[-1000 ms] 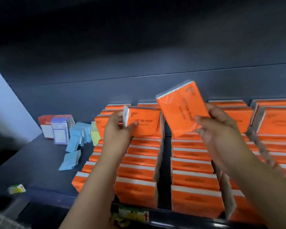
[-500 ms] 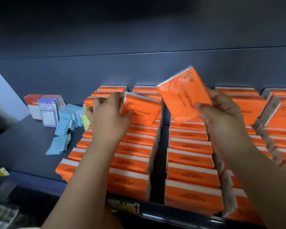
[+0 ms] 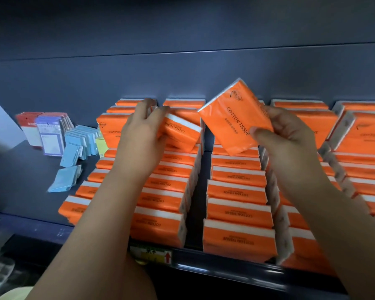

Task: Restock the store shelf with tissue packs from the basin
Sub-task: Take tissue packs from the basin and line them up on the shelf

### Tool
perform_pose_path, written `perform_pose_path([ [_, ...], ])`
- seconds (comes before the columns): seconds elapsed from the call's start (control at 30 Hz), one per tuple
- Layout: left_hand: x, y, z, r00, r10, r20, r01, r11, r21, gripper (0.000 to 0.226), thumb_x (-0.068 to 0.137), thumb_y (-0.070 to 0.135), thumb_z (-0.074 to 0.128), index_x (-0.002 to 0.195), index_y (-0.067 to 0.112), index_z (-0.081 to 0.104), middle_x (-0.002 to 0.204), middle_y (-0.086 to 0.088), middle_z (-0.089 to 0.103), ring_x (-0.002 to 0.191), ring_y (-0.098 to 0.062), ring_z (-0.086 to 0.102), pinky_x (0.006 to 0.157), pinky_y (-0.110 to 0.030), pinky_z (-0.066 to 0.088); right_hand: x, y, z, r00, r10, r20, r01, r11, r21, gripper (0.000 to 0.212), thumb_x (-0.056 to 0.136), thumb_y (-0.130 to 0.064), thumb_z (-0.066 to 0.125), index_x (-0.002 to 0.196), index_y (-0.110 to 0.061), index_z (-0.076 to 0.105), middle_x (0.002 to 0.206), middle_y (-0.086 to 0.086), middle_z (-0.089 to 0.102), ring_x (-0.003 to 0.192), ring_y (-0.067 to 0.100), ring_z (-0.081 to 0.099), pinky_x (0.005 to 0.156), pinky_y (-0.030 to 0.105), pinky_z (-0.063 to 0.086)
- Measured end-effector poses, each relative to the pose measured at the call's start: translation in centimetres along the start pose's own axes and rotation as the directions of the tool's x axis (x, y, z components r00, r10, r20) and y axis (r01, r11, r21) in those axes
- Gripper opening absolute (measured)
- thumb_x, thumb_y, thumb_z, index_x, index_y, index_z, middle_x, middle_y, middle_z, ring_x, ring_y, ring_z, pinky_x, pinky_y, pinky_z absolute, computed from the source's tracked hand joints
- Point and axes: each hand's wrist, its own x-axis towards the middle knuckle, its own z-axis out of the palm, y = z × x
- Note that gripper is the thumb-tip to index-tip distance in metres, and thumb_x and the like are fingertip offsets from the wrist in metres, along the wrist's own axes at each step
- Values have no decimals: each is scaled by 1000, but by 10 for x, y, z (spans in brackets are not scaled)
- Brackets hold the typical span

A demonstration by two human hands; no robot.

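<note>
Orange pack [image 3: 232,118]: your right hand [image 3: 290,137] pinches it, tilted.
Left hand [image 3: 139,135]: you grip another pack [image 3: 180,132].
Shelf [image 3: 30,174]: dark, rows of packs [image 3: 236,191].

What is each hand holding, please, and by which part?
The left hand grips the lower pack by its left end; the right hand pinches the raised pack at its right edge.

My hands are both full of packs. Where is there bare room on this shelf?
Bare shelf floor lies left of the orange packs, in front of the blue packets. A narrow gap splits the two middle orange columns. Rightward, packs crowd edge to edge.
</note>
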Motion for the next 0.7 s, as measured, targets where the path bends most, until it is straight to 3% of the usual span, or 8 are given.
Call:
perform_pose_path([
  [0.1,0,1,5,1000,-4,31,6,999,-49,67,77,1,72,141,16,57,143,-8,49,117,-32,59,90,-35,49,-1,-1,-5,1000,-5,-1,5,998,-61,33,98,-8,63,112,-38,68,107,-19,75,102,-2,70,80,12,54],
  [0.3,1,2,11,1000,-18,14,17,999,51,74,81,5,71,149,21,48,148,-11,48,126,-39,48,106,-46,43,-2,1,-13,1000,5,-4,-6,993,-117,32,98,-15,64,112,-43,66,111,-20,73,104,-4,67,81,13,49],
  [0.47,2,7,7,997,72,-5,-71,993,91,64,80,7,69,139,31,57,148,-7,48,122,-39,48,101,-48,45,-1,5,-15,1000,4,6,-3,990,-144,31,98,-16,64,117,-40,65,113,-18,72,105,-4,66,82,15,47],
  [0.6,1,3,18,992,127,27,-128,989,67,54,81,8,69,132,25,66,135,-6,59,117,-41,52,103,-49,43,0,8,-14,1000,-13,26,16,988,-156,35,97,-10,64,119,-37,67,115,-14,72,108,2,67,89,23,52],
  [0.7,3,2,20,993,121,7,-121,992,28,53,80,1,66,129,20,68,125,-7,64,113,-41,55,103,-46,42,0,10,-12,999,-30,37,36,981,-191,38,96,-10,64,119,-41,65,113,-18,71,107,-2,66,86,15,50],
])
